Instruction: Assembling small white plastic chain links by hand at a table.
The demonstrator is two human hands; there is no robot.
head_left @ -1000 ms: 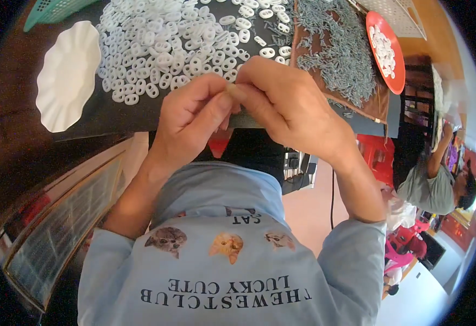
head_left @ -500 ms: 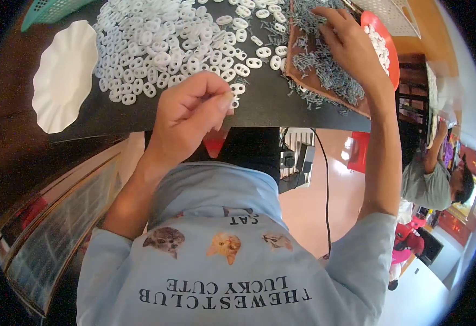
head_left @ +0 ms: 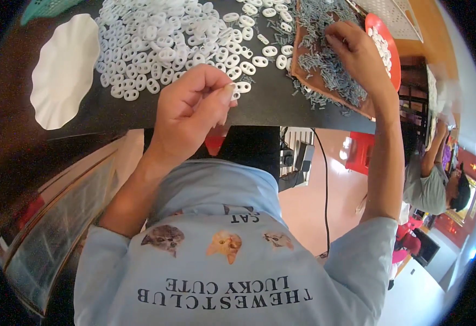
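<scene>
My left hand (head_left: 195,106) is closed in a pinch above the table's near edge. Between its thumb and forefinger sits a small white two-holed oval piece (head_left: 236,96), mostly covered by the fingertips. Over on the right, my right hand (head_left: 355,51) hangs above a heap of small blue-grey screw-like pieces (head_left: 333,73) on a brown cloth (head_left: 309,76). Its fingers are curled together, and whatever they pinch is too small to make out. A large pile of white two-holed ovals (head_left: 145,46) spreads over the dark table (head_left: 270,111) in front of me.
At the left lies an empty white scalloped dish (head_left: 64,73), with a green basket (head_left: 45,10) behind it. A red plate (head_left: 394,68) of small white pieces and a white perforated basket (head_left: 398,16) stand far right. Another person (head_left: 428,185) sits beyond, at the right.
My right hand has drawn slightly nearer and to the right, and its spread fingers have curled together. The left hand keeps its pinch almost in place.
</scene>
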